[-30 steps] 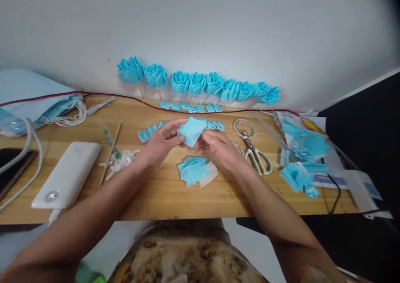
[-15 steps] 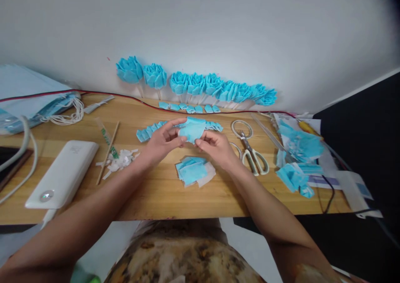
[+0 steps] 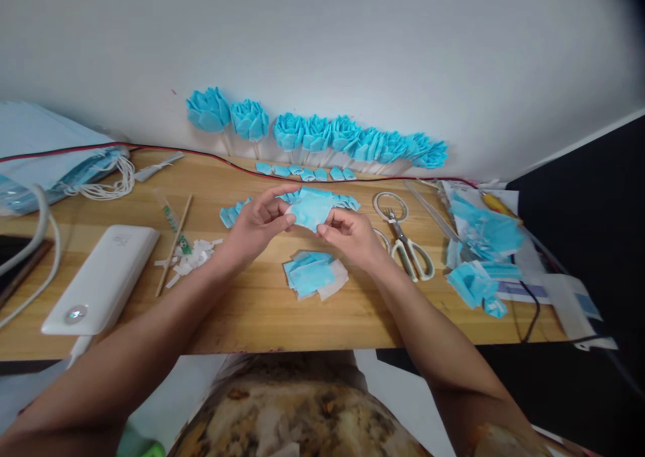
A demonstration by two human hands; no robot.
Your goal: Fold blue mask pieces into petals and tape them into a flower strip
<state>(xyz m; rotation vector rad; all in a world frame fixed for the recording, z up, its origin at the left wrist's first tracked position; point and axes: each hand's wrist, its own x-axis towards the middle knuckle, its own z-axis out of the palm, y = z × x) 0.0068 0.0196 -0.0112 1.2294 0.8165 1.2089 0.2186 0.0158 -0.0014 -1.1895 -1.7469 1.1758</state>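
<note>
Between both hands, above the desk, a light-blue fabric piece (image 3: 311, 208) is stretched out. My left hand (image 3: 262, 223) pinches its left edge between thumb and fingers. At the lower right corner, my right hand (image 3: 350, 237) pinches the same piece. Below them lies a small pile of blue and white fabric pieces (image 3: 310, 273). Partly hidden behind the hands runs a row of folded blue petals (image 3: 234, 214). Farther back is a second row of small folded blue pieces (image 3: 307, 174).
Several blue fabric roses (image 3: 250, 121) on sticks lean against the wall. Scissors (image 3: 410, 252) and a tape roll (image 3: 390, 207) lie right, near blue scraps (image 3: 484, 225). Left are a wooden stick (image 3: 174, 245), white clippings (image 3: 196, 259), a power bank (image 3: 103, 279) and stacked blue sheets (image 3: 50, 151).
My left fingers have slid left to the edge of the fabric piece, so more of it shows, spread wider. The right hand has barely moved.
</note>
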